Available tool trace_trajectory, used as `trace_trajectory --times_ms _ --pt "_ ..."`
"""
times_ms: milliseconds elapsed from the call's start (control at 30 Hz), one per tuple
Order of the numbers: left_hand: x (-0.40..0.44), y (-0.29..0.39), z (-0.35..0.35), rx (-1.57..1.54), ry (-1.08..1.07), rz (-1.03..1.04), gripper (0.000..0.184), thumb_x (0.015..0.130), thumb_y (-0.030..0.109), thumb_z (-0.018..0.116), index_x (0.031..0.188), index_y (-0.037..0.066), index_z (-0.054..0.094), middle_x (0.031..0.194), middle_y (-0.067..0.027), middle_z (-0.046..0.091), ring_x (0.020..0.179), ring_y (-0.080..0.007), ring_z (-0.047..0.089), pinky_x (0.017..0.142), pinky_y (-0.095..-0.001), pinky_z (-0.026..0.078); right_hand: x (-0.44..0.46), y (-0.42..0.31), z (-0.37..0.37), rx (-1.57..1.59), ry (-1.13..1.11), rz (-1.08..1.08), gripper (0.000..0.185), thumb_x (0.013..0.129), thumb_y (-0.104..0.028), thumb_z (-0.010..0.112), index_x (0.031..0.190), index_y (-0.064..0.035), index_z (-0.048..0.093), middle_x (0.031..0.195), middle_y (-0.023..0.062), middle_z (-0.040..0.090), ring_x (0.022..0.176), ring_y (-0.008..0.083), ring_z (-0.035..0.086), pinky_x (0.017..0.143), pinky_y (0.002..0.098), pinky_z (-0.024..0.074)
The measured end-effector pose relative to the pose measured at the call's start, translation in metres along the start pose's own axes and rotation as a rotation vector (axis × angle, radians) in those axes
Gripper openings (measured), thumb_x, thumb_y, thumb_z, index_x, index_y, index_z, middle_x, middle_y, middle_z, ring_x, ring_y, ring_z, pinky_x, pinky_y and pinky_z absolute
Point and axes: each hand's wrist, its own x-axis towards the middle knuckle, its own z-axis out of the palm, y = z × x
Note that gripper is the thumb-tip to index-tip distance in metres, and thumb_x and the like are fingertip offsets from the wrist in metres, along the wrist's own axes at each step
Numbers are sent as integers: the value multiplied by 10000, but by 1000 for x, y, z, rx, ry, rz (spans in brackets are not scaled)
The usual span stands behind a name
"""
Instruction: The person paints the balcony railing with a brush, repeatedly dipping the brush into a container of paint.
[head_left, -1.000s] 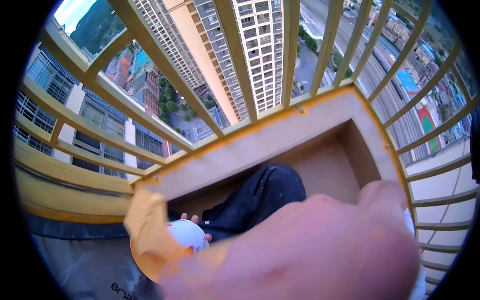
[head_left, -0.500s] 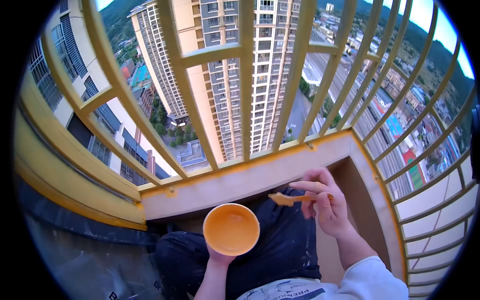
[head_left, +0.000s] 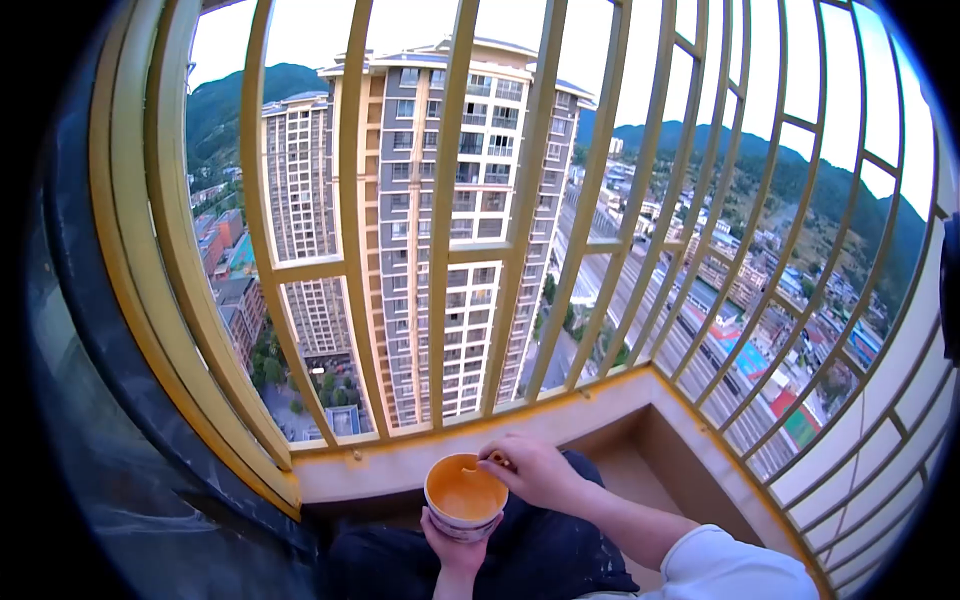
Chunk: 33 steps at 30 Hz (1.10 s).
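A white tub (head_left: 465, 528) coated orange inside is held from below by my left hand (head_left: 457, 548), with fingers and thumb around its base. My right hand (head_left: 535, 470) is closed on the handle of a small orange brush (head_left: 497, 459) at the tub's right rim. The brush's head is down inside the tub and hard to make out. Both hands are over my lap, in dark trousers (head_left: 560, 545).
A yellow metal railing (head_left: 440, 250) rises in front and curves round to the right. Its pale ledge (head_left: 600, 405) has orange along its edges. A dark panel (head_left: 130, 440) stands on the left. Beyond the bars are tall buildings, a road and hills.
The view has tilted upward. My right hand has moved left from beside the tub to its rim, and the brush has gone inside the tub. My left hand still holds the tub.
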Motion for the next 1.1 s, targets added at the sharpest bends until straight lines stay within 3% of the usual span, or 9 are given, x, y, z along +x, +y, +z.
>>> trace_trajectory --times_ms 333,400,533,600,733,800,933,1000,1100 --pt "4 -1 -12 25 -85 18 782 960 751 301 1557 259 421 1592 -69 446 1434 -379 456 1053 -696 438 15 2 21 -142 -238 -69 220 961 -260 701 986 -42 693 867 160 670 907 344 650 796 456 526" --pt "7 -1 -15 -23 -41 10 779 956 758 296 1552 272 425 1588 -65 449 1432 -380 458 1046 -700 443 18 7 19 65 -129 18 224 972 -264 696 1011 -44 707 875 169 670 894 350 653 790 447 527" --pt "9 -1 -22 -8 -59 20 746 952 751 329 1533 300 450 1567 -43 476 1401 -378 497 1006 -703 474 26 16 2 47 -293 -9 257 1010 -291 670 1038 -49 752 904 183 718 843 354 694 755 426 547" --pt "14 0 -26 -73 -61 -7 734 949 753 338 1525 314 458 1561 -37 483 1395 -379 504 999 -704 478 43 5 -44 282 -254 75 187 1014 -193 690 1095 -40 761 926 89 756 782 171 704 688 320 544" --pt "12 3 -39 -104 -38 -21 714 941 758 352 1509 342 472 1553 -29 494 1394 -378 506 995 -703 481 127 -38 -160 -101 258 -325 135 956 -96 742 1078 -119 797 906 29 765 677 94 616 642 288 545" --pt "12 1 -39 -96 -13 -12 714 934 762 361 1503 348 478 1548 -30 499 1392 -379 509 997 -696 483 172 -70 -200 -184 404 -495 86 957 -146 754 955 -64 784 846 36 749 637 88 584 582 278 497" --pt "13 -2 -39 -149 10 -11 748 914 777 375 1510 337 477 1555 -31 496 1401 -383 504 1003 -687 481 250 -98 -231 -318 368 -609 204 967 -232 748 920 -34 764 724 88 708 589 187 631 612 347 528" --pt "11 0 -31 -68 -12 -4 772 908 789 372 1518 328 473 1558 -32 494 1407 -387 500 1010 -679 481 271 -103 -231 -449 251 -535 193 985 -211 730 1050 -37 783 885 77 776 735 160 722 684 305 586" --pt "9 2 -29 -43 -26 -11 804 906 804 360 1532 310 465 1561 -33 494 1419 -387 493 1027 -662 479 296 -99 -232 -599 382 -721 190 977 -234 719 957 -53 773 839 115 736 747 234 708 732 366 584"
